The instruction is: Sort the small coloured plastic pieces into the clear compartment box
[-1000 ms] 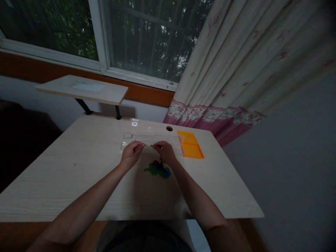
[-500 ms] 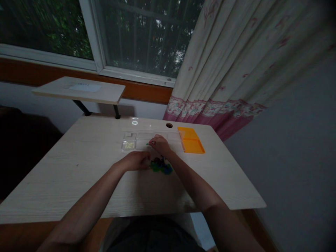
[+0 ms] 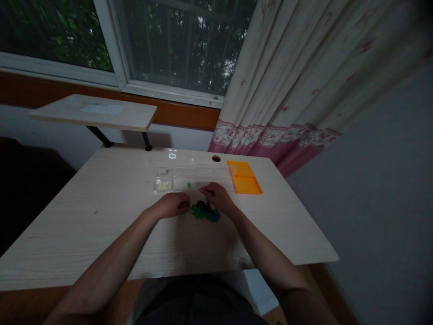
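Note:
A small heap of green, blue and dark pieces (image 3: 205,213) lies on the table between my hands. My left hand (image 3: 172,205) rests at the heap's left edge, fingers curled in; what they hold, if anything, is hidden. Over the heap's upper right side hovers my right hand (image 3: 219,197), its thumb and forefinger slightly apart and no piece visible between them. Just beyond is a clear plastic compartment box (image 3: 184,173), and a small green piece (image 3: 189,184) lies in one of its front compartments. Pale yellowish bits (image 3: 164,185) fill the front left compartment.
An open orange case (image 3: 246,184) touches the clear box's right end. Behind it the tabletop (image 3: 101,225) has a round cable hole (image 3: 216,159). A raised shelf (image 3: 98,113) stands at the back left, below the window. A curtain (image 3: 264,99) hangs behind the table.
My right hand has let go of the green piece in the clear box and drawn back to the right, toward the heap. My left hand stays beside the heap. The view has shifted slightly.

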Motion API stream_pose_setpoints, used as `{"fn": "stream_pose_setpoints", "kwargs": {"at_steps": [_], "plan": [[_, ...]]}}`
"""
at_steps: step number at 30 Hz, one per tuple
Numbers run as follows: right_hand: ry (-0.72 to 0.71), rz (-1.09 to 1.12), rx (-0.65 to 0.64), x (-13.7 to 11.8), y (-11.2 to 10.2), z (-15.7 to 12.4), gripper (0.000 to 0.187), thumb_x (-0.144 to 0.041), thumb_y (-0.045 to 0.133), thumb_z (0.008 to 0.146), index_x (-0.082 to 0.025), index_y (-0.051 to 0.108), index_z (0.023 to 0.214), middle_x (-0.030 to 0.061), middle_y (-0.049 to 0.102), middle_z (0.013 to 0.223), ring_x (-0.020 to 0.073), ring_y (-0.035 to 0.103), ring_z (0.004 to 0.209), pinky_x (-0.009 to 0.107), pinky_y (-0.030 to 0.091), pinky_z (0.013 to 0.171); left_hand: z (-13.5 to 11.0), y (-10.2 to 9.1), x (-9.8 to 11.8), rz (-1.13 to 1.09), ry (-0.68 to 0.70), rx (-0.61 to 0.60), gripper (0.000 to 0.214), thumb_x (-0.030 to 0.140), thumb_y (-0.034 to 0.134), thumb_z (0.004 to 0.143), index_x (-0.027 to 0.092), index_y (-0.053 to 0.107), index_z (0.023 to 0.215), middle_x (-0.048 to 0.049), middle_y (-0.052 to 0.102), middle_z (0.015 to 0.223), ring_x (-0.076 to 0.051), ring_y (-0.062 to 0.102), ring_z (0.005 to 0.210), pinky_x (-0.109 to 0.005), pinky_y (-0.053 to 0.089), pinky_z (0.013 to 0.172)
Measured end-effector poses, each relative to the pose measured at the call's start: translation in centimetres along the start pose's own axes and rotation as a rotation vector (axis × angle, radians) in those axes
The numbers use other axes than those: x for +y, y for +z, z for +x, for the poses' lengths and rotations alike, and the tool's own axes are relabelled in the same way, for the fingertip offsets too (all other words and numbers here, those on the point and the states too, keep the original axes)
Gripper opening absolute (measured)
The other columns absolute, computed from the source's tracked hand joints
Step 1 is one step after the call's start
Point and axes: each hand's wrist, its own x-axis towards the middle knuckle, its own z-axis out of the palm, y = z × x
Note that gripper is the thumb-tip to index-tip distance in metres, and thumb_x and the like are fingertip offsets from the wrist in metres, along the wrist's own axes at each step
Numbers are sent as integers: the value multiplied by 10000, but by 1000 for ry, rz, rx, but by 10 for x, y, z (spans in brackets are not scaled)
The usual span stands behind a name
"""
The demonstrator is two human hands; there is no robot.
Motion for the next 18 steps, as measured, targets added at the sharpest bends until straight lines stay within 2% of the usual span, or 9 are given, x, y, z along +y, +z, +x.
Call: {"fn": "stream_pose_setpoints", "kwargs": {"at_steps": [5,7,14,18], "plan": [[-46,69,-109,-15,3,-18,180,-251,586,904,-213,743,984,22,639,827,127,575,743,231,431,713,3,4,-3,-113,-24,104,158,321,559,866,201,646,920,-11,653,806,-154,583,696,-236,378,616],[-66,68,-116,-19,4,-20,173,-228,598,896,-203,740,992,23,640,840,123,575,748,232,435,728,3,4,-1,-185,-30,141,159,322,558,879,194,640,926,-1,643,779,-137,570,677,-225,382,617],[-42,61,-70,-18,5,-15,75,-186,670,847,-194,738,877,13,643,820,120,572,754,229,429,726,3,2,6,-327,-40,180,149,302,568,871,201,609,972,8,649,797,-126,590,699,-211,398,625],[-34,-7,24,-10,3,1,74,-239,683,852,-191,739,853,18,650,782,136,573,767,255,426,757,1,0,4,-284,-88,140,179,289,569,840,196,535,989,7,635,794,-134,571,659,-219,384,591]]}}
